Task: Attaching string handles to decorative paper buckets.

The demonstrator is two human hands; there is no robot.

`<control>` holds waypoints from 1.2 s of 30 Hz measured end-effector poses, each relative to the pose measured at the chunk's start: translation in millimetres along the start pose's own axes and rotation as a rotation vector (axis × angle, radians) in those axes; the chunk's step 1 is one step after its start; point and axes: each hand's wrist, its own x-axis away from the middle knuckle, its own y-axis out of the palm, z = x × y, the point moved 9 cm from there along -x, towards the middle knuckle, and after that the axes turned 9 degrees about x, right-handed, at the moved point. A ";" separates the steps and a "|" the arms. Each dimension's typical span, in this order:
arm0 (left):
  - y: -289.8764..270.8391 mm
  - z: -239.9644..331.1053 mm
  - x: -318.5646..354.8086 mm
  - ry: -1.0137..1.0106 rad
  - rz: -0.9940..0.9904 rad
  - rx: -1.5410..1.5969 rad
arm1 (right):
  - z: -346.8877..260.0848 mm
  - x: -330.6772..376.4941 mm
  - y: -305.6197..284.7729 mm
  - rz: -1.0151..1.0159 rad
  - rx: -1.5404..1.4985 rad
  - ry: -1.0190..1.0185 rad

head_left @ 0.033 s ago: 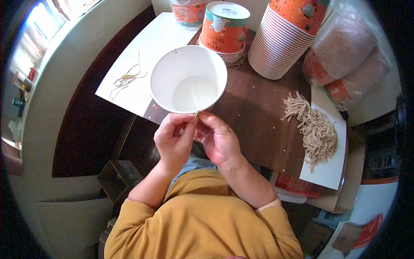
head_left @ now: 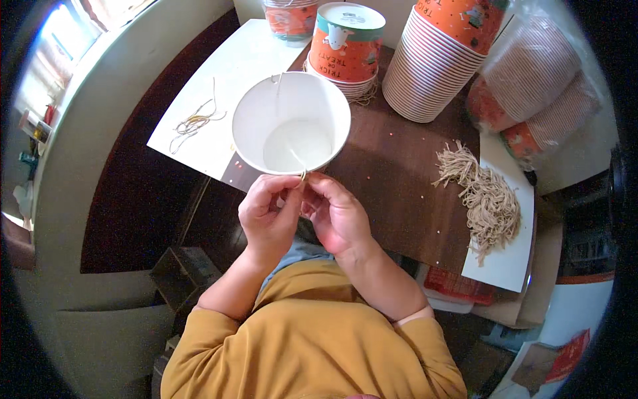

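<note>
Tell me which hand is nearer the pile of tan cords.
Right. The right hand is at the white cup's near rim, on the side toward the cord pile; the left hand lies beyond it, farther from the pile.

The top edge cuts off the tall cup stack [head_left: 446, 53]; the string end pinched between the fingers [head_left: 292, 193] is hidden

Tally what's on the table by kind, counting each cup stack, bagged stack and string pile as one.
Open white cup: 1
Loose cup stacks: 3
Bagged cup stacks: 2
String piles: 2
White sheets: 2
Total: 10
</note>
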 end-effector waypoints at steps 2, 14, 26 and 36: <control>0.5 7.9 -2.6 0.071 -0.006 -0.090 | -1.4 0.3 0.4 -0.002 0.004 -0.021; 11.7 26.8 -3.5 0.237 -0.075 -0.320 | -8.3 8.6 -3.6 0.187 0.108 -0.083; 18.0 33.7 -4.5 0.382 -0.175 -0.354 | -1.5 3.6 -6.6 0.153 0.048 -0.010; 5.1 10.9 -9.2 -0.065 -0.201 -0.187 | -11.0 1.7 4.0 -0.087 -0.072 0.159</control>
